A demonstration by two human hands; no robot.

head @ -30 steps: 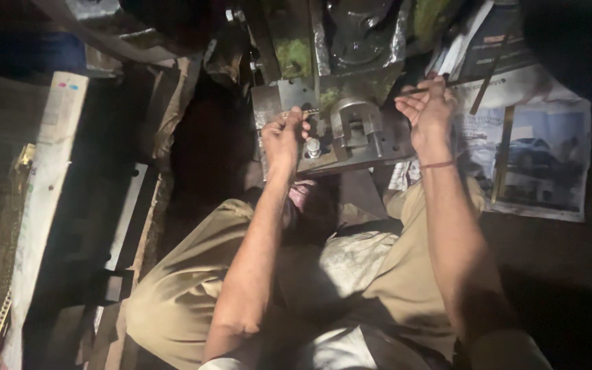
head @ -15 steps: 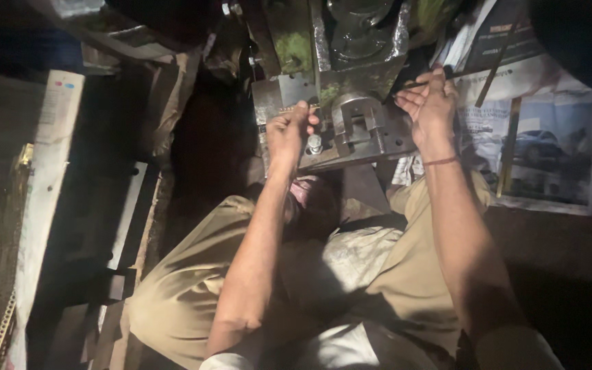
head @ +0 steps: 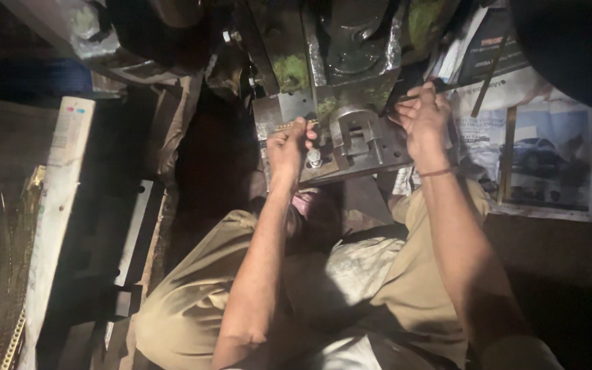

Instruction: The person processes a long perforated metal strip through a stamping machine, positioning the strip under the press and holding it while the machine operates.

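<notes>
left grip: the left hand (head: 288, 147) is curled shut around a thin brass-coloured strip (head: 288, 126), thumb side toward the press.
right grip: the right hand (head: 423, 120) is closed over the far end of a dark thin rod or strip (head: 447, 85); exactly what it pinches is too dim to tell.
strip position: it lies across the top left of the grey metal die block (head: 351, 140), just above the bolt (head: 314, 159), pointing at the arched guide in the middle.
doing it well: in my judgement the strip needs to stay flat and square to the guide, with fingertips kept out from under the dark press head (head: 351, 27).
arm pose: both forearms reach forward from the lap, elbows bent, wrists level, a thread band on the right wrist.
around: khaki trousers below, newspaper sheet (head: 549, 164) to the right, perforated brass strips (head: 1, 301) far left.
</notes>
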